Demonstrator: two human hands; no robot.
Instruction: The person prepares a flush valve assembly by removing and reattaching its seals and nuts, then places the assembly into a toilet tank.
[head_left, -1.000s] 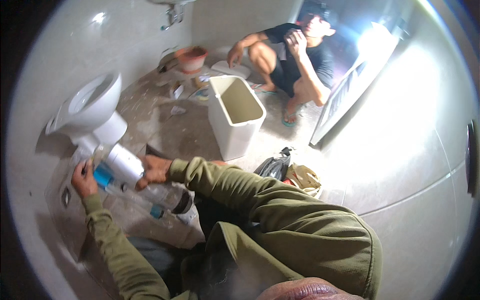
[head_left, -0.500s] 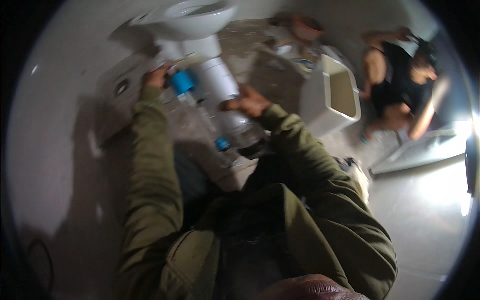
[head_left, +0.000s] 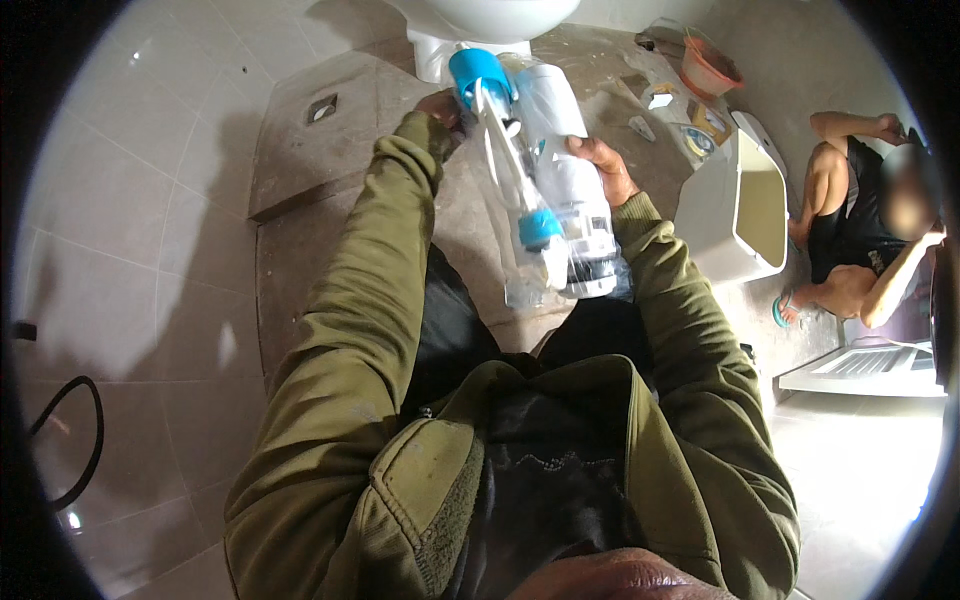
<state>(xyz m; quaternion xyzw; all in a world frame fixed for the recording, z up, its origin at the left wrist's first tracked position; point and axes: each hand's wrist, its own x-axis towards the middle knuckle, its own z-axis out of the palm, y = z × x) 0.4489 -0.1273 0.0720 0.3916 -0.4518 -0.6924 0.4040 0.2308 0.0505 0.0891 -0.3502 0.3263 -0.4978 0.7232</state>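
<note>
In front of me, in clear plastic wrap, are two toilet cistern fittings side by side: a slim fill valve (head_left: 540,230) with blue parts and a thicker white flush valve (head_left: 570,130). My right hand (head_left: 608,172) is closed on the flush valve's side, its thumb lying over the plastic. My left hand (head_left: 440,108) is beside the blue top end of the fill valve; its fingers are partly hidden behind the package, and it appears to support that side. The package is tilted, its lower end toward me, above my knees.
A white toilet bowl (head_left: 490,15) stands at the far side. To the right are a white open cistern tank (head_left: 745,205), an orange bucket (head_left: 712,68) and small items on the floor. A crouching person (head_left: 870,210) is at far right. A raised tiled ledge (head_left: 320,150) lies left.
The view has shifted and sharpened. The wrapped valves and both hands now appear farther right in the picture. My right hand has moved from the flush valve's lower part to its side.
</note>
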